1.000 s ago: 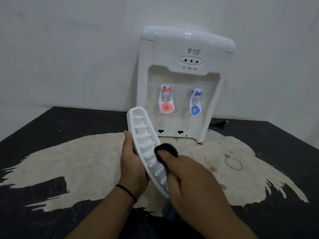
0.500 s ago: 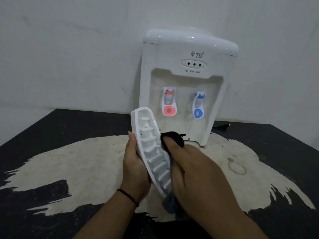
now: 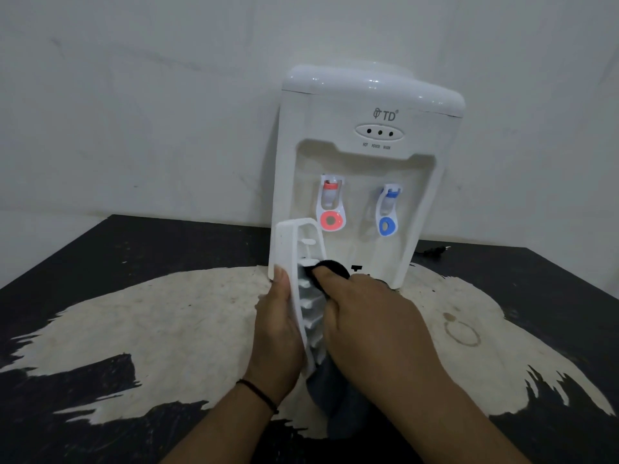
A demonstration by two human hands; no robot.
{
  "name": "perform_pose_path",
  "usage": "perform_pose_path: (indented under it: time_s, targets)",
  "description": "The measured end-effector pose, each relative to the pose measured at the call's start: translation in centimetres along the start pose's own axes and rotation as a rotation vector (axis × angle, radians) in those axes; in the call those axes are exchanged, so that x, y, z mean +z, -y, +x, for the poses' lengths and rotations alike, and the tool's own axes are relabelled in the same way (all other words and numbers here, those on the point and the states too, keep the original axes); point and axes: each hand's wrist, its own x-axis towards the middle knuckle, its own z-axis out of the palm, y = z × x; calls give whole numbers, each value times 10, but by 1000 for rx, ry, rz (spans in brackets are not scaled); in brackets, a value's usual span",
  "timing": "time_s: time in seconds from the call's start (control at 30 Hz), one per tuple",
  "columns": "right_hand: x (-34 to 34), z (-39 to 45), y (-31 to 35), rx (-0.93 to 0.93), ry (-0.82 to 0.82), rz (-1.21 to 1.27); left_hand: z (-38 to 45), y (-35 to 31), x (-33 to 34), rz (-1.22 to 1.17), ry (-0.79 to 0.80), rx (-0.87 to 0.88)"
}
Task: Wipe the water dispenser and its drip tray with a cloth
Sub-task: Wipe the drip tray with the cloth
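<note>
A plain pale wall (image 3: 134, 112) fills the far side, marked with faint scuffs and smudges. Before it stands a black table (image 3: 100, 262), its top badly worn: a wide pale patch (image 3: 167, 329) with ragged edges spreads across the middle, left to right. A faint ring stain (image 3: 463, 333) sits on the patch at the right. A dark plug (image 3: 435, 251) lies far right on the table. The light is dim and even.

A black table (image 3: 552, 296) with a worn pale patch bears the white water dispenser (image 3: 365, 169).
</note>
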Motion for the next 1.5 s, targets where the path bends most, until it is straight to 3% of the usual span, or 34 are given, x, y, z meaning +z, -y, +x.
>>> perform_pose_path:
  time_s: [0.13, 0.3, 0.43, 0.57, 0.73, 0.9, 1.1, 1.3, 1.5]
  targets:
    - [3, -4, 7, -52, 49, 246, 1, 1, -2, -23, -40, 2]
    - [8, -5, -8, 54, -58, 90, -1, 3, 3, 24, -20, -18]
    - [14, -11, 2, 21, 47, 346, -2, 2, 0, 0, -55, 22]
    - [15, -10, -13, 82, -57, 144, -3, 5, 6, 29, -38, -41]
    - [14, -12, -3, 52, 43, 389, -2, 4, 2, -38, -52, -3]
    - [14, -13, -12, 89, -60, 177, -1, 9, 5, -17, -50, -69]
    - [23, -21, 0, 26, 13, 472, 4, 3, -1, -96, -93, -41]
    - [25, -31, -8, 234, -213, 585, 10, 1, -6, -175, -156, -103]
    - [24, -20, 7, -18, -77, 327, 9, 4, -4, -179, -134, -103]
